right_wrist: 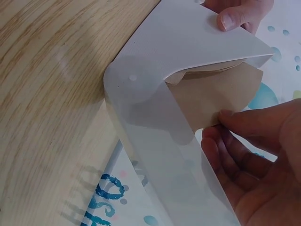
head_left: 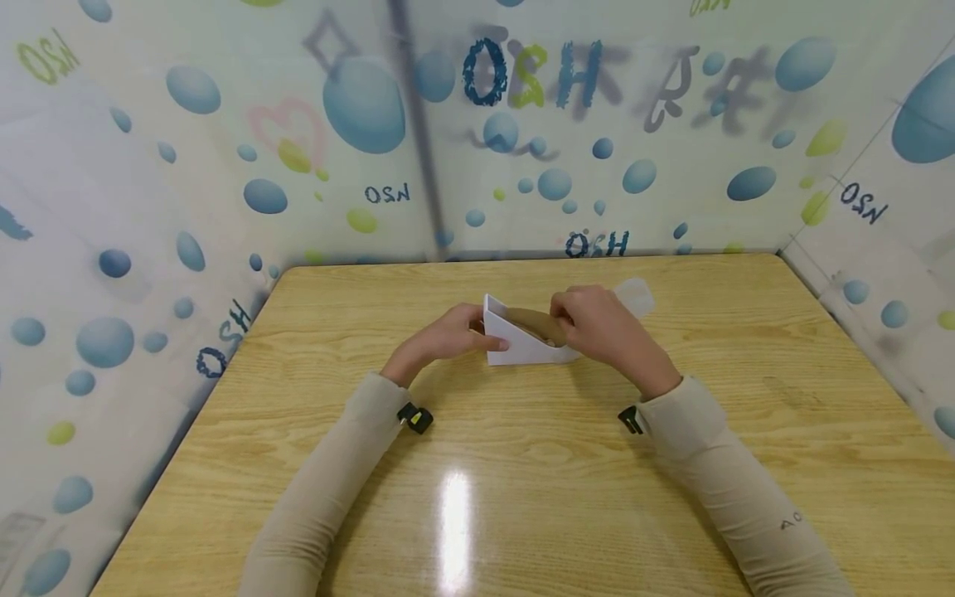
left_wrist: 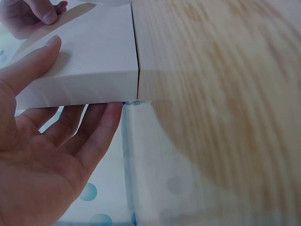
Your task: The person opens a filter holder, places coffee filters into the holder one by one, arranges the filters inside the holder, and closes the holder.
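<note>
A white wedge-shaped box (head_left: pixel 515 348) with a slanted open top stands on the table, its hinged translucent lid (right_wrist: pixel 160 132) swung back to the right. Thin brown paper sheets (right_wrist: pixel 207 96) stick up out of the opening; their exact kind cannot be told. My left hand (head_left: pixel 451 332) holds the box at its tall left end, thumb on the near face and fingers around the end and behind. Over the opening, my right hand (head_left: pixel 600 323) pinches the edge of the brown paper between thumb and fingers. The lower part of the sheets is hidden inside the box.
The wooden table (head_left: pixel 522 497) stretches out on all sides of the box. A patterned curtain (head_left: pixel 448 166) rises just behind its far edge and hangs along both sides. Wrist straps (head_left: pixel 415 417) sit on the sleeves.
</note>
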A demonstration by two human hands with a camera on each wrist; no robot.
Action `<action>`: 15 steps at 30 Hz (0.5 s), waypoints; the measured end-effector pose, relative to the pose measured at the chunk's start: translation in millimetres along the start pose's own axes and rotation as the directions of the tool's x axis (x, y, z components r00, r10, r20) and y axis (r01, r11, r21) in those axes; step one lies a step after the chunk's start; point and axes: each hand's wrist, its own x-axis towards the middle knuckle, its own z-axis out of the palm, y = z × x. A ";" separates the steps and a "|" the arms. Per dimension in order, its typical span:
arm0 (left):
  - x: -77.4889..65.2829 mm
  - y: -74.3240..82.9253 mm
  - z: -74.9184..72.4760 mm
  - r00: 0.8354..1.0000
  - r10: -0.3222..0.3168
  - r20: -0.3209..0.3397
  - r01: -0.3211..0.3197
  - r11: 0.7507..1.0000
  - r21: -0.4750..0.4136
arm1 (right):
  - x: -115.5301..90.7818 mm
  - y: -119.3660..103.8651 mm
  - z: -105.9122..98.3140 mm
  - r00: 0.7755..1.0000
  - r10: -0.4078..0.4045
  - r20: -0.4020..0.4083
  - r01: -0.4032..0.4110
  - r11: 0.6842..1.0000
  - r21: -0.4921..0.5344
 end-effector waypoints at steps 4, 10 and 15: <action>-0.2 1.7 0.1 1.000 0.007 0.000 -0.007 1.000 0.004 | 0.3 0.5 1.9 1.000 -0.006 -0.002 0.006 1.000 -0.007; -0.6 1.7 -0.2 1.000 0.006 -0.001 -0.006 1.000 0.008 | 2.4 -1.3 6.1 1.000 -0.006 0.015 0.006 1.000 0.009; -0.3 -0.1 -0.2 1.000 0.000 -0.004 0.000 1.000 0.010 | 5.2 -4.3 11.7 1.000 -0.010 0.024 0.010 1.000 0.022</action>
